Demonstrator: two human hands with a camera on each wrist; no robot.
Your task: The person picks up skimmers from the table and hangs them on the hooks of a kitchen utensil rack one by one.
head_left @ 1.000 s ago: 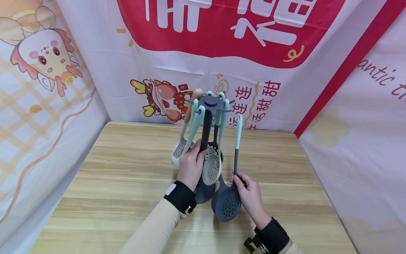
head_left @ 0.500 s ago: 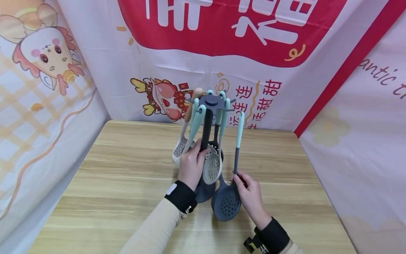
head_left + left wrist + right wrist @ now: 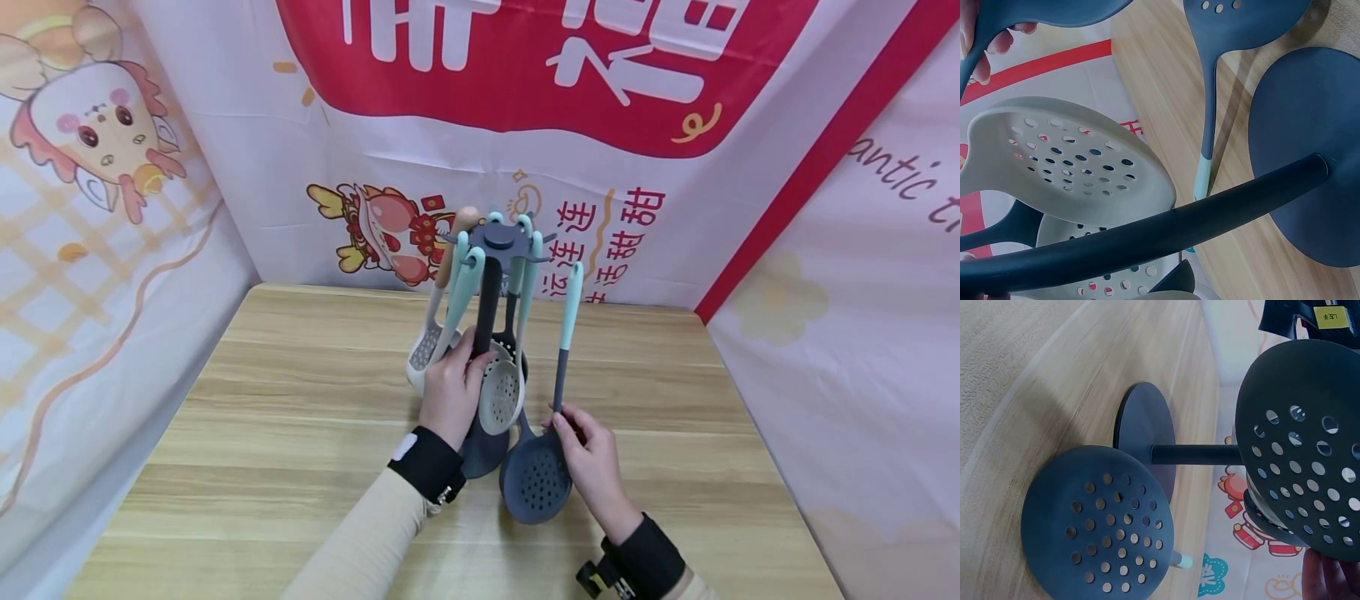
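Observation:
My left hand [image 3: 452,392] grips the dark pole [image 3: 489,308] of a utensil stand, whose round base [image 3: 1310,125] rests on the table. From its hooked top [image 3: 500,238] hang several mint-handled utensils, among them a white skimmer [image 3: 500,398]. Thumb and fingers of my right hand [image 3: 595,460] pinch the neck of a dark skimmer [image 3: 1300,444], its mint handle pointing up and its perforated bowl down, right of the stand. Behind that bowl, a second dark skimmer [image 3: 1097,519] is at the table near the base; the held one mostly hides it in the head view.
Left on the stand hang a wooden-handled utensil [image 3: 447,258] and a white perforated one [image 3: 424,357]. The wooden table [image 3: 300,400] reaches a printed cloth backdrop [image 3: 420,150] behind, with cloth walls at both sides.
The held skimmer's handle has tilted slightly to the right and its top is a little higher. My left hand and the stand stay in place.

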